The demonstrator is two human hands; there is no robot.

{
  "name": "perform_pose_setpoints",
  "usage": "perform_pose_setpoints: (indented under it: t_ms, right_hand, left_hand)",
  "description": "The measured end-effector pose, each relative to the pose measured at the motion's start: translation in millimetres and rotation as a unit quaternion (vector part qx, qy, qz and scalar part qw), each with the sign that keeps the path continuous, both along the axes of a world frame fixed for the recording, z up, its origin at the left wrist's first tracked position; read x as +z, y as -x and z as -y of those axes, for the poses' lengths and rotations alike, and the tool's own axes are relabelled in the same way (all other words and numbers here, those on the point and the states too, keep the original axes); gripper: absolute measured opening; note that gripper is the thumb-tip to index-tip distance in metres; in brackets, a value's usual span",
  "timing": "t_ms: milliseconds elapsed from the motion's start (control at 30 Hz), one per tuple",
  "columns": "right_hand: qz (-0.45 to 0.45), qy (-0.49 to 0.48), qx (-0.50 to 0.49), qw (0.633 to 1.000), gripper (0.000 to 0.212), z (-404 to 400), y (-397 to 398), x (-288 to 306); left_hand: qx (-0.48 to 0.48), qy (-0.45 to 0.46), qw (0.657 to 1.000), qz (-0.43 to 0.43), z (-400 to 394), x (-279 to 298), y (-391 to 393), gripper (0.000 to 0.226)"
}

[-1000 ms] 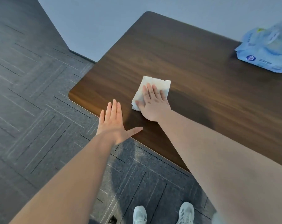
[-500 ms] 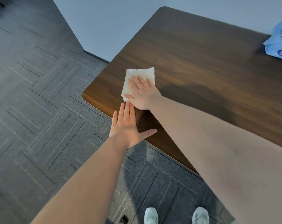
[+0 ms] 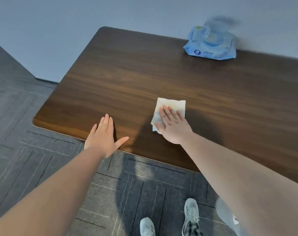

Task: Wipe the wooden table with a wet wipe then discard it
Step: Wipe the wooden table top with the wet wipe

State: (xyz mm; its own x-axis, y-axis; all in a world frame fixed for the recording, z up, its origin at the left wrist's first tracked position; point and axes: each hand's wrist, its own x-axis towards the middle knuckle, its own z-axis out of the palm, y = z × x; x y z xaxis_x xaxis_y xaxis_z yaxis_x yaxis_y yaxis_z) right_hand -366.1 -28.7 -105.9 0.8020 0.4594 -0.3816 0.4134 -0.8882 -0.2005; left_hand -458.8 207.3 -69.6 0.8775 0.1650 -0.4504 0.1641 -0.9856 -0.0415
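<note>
The right hand (image 3: 173,126) lies flat with fingers spread on the folded white wet wipe (image 3: 168,109), pinning it to the dark brown wooden table (image 3: 127,74) near its front edge — likely so the whole palm drives the stroke — while the left hand (image 3: 104,135), flat and empty, braces beside it.

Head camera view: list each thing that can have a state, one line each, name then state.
wet wipe: folded, lying flat on the table, pinned under the right hand.
right hand: open, palm down, pressing on the wipe.
left hand: open, flat at the table's near edge, holding nothing.
wipe pack: at the far edge of the table; blurred, lid seems raised.
wooden table: bare apart from the pack and wipe.
</note>
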Motion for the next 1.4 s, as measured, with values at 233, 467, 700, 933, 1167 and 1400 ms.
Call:
perform_pose_setpoints:
  t_ms: [233,467,700,933,1167,1400]
  right_hand:
    - [0.006,0.042,-0.19,0.981,0.067,187.6,41.6,0.0]
    - [-0.009,0.075,-0.374,0.924,0.068,351.5,97.1,-3.1]
    - [-0.008,0.081,-0.475,0.876,0.068,447.8,136.6,-2.2]
    - [-0.015,0.075,-0.496,0.865,0.068,461.7,143.7,-4.1]
    - [-0.015,0.053,-0.39,0.919,0.069,383.3,123.8,2.4]
    - [-0.015,-0.003,-0.198,0.98,0.068,205.4,71.2,0.2]
  left_hand:
    - [-0.131,0.056,0.99,0.019,121.6,7.0,-40.8,0.098]
    - [-0.254,0.077,0.964,0.01,244.9,5.9,-65.6,0.098]
    - [-0.33,0.072,0.941,0.005,341.5,0.7,-80.6,0.1]
    - [-0.326,0.05,0.943,-0.045,367.2,-19.2,-73.4,0.108]
    - [-0.276,0.111,0.955,-0.015,323.0,-14.1,-70.3,0.094]
    - [-0.138,0.082,0.987,-0.005,190.3,-7.0,-46.9,0.087]
